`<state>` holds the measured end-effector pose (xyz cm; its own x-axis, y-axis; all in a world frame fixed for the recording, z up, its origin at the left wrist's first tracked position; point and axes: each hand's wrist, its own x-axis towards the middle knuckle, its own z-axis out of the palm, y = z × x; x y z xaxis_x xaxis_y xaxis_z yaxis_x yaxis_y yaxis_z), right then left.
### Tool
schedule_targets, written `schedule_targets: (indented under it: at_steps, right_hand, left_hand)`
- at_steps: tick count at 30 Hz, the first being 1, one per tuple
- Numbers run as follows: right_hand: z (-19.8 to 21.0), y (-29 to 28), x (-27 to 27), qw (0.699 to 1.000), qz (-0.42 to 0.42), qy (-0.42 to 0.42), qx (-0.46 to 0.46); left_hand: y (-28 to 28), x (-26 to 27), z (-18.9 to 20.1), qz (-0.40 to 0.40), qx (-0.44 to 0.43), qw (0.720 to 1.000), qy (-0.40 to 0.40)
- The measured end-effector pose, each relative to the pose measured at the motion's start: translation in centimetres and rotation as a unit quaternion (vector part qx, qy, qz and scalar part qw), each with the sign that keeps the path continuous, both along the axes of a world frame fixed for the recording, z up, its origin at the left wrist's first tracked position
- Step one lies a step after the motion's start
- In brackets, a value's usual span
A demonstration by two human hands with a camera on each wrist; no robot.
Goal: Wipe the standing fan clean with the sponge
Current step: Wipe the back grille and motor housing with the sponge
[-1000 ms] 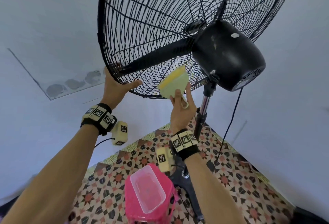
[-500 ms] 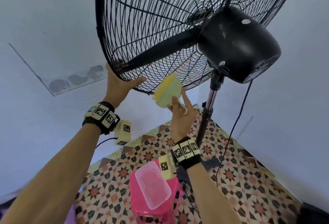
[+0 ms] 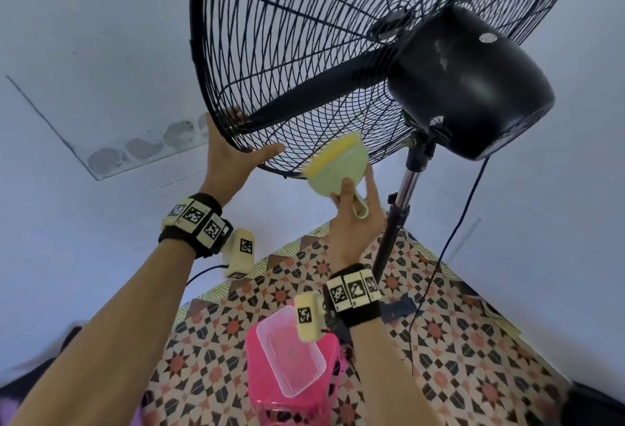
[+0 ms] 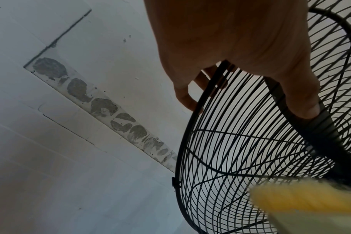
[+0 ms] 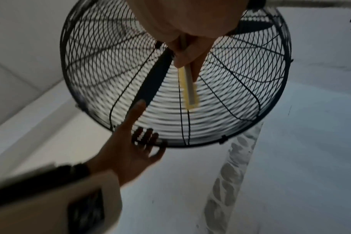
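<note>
Head view, centre frame: the right hand (image 3: 355, 219) grips the sponge (image 3: 334, 163) by its handle, pad against the standing fan (image 3: 338, 53) grille's lower rim; left of it, the left hand (image 3: 230, 158) clasps that rim, thumb outstretched.

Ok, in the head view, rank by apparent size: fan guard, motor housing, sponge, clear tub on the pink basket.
1. fan guard, by far the largest.
2. motor housing.
3. clear tub, though it sits nearer the camera, so this rank is unsure.
4. sponge.
</note>
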<state>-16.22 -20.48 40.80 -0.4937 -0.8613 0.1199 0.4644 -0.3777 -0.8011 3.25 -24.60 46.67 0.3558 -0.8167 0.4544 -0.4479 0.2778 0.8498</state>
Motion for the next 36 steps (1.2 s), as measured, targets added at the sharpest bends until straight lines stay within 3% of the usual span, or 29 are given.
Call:
schedule_targets:
  at_steps: [3, 7, 12, 19, 25, 31, 36]
  right_hand:
    - [0.3, -0.6, 0.8, 1.0, 0.003, 0.003, -0.003]
    - [-2.3, 1.7, 2.7, 0.994, 0.087, 0.066, 0.018]
    - [-1.4, 1.1, 1.3, 1.0, 0.01, 0.002, 0.009]
    - [-3.8, 2.1, 3.8, 0.994, 0.086, 0.065, 0.026]
    - [-1.9, 0.6, 2.1, 0.999, 0.034, -0.001, 0.01]
    - [-5.3, 2.3, 5.0, 0.987, 0.126, 0.081, 0.055]
    - [-4.2, 1.4, 3.7, 0.994, 0.092, -0.033, 0.048]
  left_hand:
    - [-0.1, 0.0, 0.1, 0.001, -0.006, 1.0, 0.006]
    - [0.2, 0.1, 0.1, 0.011, -0.006, 1.0, 0.005]
    - [0.3, -0.2, 0.1, 0.003, -0.012, 1.0, -0.004]
    - [0.2, 0.2, 0.2, 0.006, -0.009, 1.0, -0.002]
    - [0.1, 0.1, 0.1, 0.009, -0.01, 1.0, -0.016]
    - [0.3, 0.2, 0.1, 0.007, -0.007, 1.0, -0.016]
    - [0.2, 0.1, 0.2, 0.001, 0.001, 1.0, -0.01]
